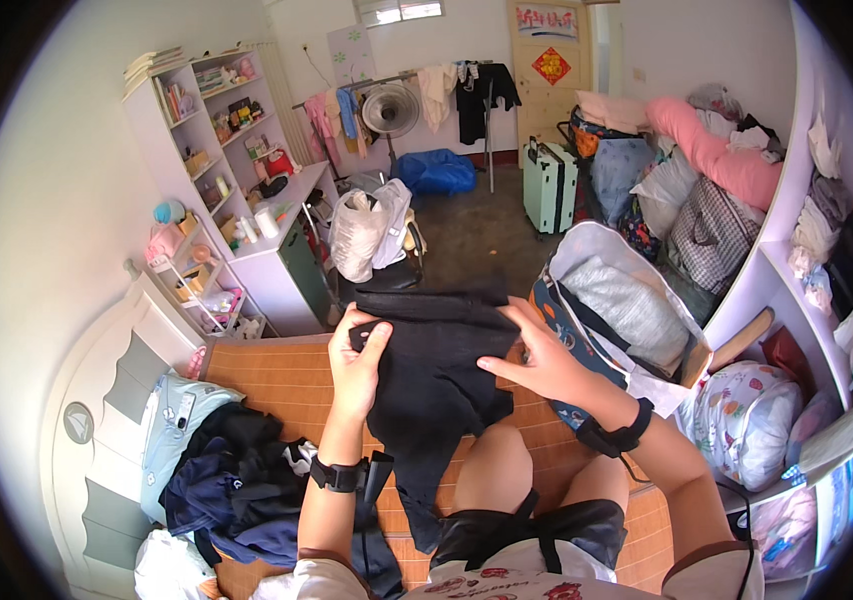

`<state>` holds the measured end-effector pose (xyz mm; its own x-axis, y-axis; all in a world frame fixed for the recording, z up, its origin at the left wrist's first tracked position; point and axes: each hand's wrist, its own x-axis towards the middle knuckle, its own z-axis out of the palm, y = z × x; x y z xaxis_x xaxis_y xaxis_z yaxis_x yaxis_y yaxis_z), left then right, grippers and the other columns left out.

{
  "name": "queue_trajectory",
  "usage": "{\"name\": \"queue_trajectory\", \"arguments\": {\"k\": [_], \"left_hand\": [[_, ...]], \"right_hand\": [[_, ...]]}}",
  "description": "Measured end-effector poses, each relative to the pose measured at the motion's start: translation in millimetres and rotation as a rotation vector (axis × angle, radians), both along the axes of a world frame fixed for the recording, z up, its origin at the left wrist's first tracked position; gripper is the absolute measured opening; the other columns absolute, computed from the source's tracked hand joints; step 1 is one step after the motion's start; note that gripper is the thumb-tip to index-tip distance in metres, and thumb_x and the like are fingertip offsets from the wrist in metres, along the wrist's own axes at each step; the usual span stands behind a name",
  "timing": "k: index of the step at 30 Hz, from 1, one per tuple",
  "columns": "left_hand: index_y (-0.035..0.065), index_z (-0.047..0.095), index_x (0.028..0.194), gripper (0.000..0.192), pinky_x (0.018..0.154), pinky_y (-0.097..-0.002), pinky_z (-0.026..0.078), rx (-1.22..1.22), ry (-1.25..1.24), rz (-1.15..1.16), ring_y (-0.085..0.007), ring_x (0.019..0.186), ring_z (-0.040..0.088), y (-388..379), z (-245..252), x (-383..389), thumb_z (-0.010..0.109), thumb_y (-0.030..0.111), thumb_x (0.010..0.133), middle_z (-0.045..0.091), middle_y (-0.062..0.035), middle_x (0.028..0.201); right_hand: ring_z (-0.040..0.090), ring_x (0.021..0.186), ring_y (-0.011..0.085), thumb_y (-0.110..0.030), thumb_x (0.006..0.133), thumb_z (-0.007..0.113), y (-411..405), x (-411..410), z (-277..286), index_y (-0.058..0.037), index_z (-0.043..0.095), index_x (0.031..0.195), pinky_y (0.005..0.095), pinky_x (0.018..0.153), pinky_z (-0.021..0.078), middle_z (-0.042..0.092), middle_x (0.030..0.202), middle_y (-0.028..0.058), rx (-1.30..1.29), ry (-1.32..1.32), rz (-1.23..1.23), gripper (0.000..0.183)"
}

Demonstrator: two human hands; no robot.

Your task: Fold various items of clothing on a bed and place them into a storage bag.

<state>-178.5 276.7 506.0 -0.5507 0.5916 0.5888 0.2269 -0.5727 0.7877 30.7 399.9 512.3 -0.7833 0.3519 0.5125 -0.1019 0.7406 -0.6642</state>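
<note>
A black garment (pixel 434 352), which looks like trousers, hangs between my hands above the bed. My left hand (pixel 357 360) pinches its left side near the waistband, thumb on top. On the other side my right hand (pixel 535 352) has its fingers at the garment's upper right edge, the thumb standing off the cloth. The lower part of the garment droops toward my knees onto the bamboo mat (pixel 269 375). To the right stands a large patterned storage bag (pixel 546 300), its top unzipped, with a grey folded cloth (pixel 614 307) inside.
Dark clothes (pixel 246 480) lie heaped at the left, beside a pillow (pixel 209 394) with a phone (pixel 185 412) on it. The headboard (pixel 108 420) bounds that side. Shelves (pixel 741 277) stand at the right. Beyond the bed are a chair with bags (pixel 359 232) and a mint suitcase (pixel 546 187).
</note>
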Motion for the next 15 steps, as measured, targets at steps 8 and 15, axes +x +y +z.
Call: {"name": "queue_trajectory", "arguments": {"k": [8,15], "left_hand": [[0.0027,0.051,0.075,0.013,0.070,-0.0223,0.034,-0.122,0.093,0.078,-0.0080,0.071,0.042,-8,11,-14,0.063,0.003,0.080,0.043,0.0010,0.076],[0.0017,0.053,0.081,0.010,0.069,-0.0205,0.036,-0.188,0.165,0.157,-0.0077,0.073,0.044,-15,13,-20,0.062,0.002,0.081,0.046,0.0002,0.078]], "right_hand": [[0.052,0.099,0.0178,-0.013,0.078,0.069,5,-39,1,-0.0002,0.049,0.110,0.0289,0.085,0.0420,0.052,0.108,0.0110,-0.072,0.181,-0.009,0.040],[0.055,0.085,0.0111,-0.010,0.083,0.061,27,-78,13,0.0024,0.057,0.095,0.0259,0.079,0.0434,0.061,0.089,0.0062,-0.214,0.141,0.099,0.018]]}}
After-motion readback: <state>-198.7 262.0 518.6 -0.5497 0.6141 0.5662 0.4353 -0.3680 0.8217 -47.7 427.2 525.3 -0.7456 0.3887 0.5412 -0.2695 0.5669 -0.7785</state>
